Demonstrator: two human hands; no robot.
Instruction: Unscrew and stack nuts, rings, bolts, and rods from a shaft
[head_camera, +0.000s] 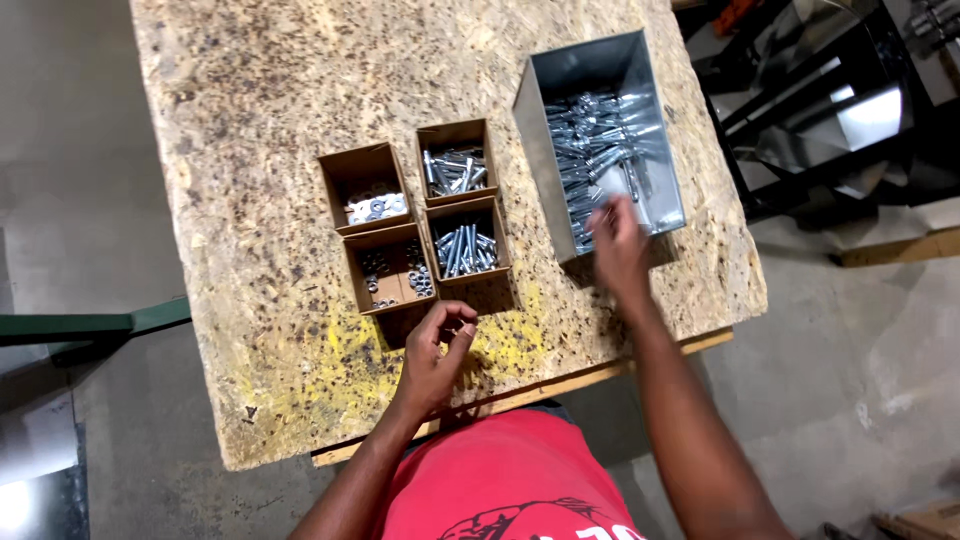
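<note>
bin (560, 130): grey metal; bolts (600, 150): silver | boxes (352, 172): brown | tabletop (250, 120): tan flecked, yellow-stained | shirt (500, 480): red

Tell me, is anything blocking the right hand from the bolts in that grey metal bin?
Nothing visible does. The right hand is over the near end of the open-topped grey metal bin, directly above the pile of silver bolts.

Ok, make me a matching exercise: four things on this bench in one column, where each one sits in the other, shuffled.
Things:
1. metal bin
2. washer box
3. left hand
4. right hand

Places:
A. near the bench's front edge, below the boxes
B. far right of the bench
C. at the bin's near end
D. back left of the four boxes

Pairs: 1-B, 2-D, 3-A, 4-C
</note>
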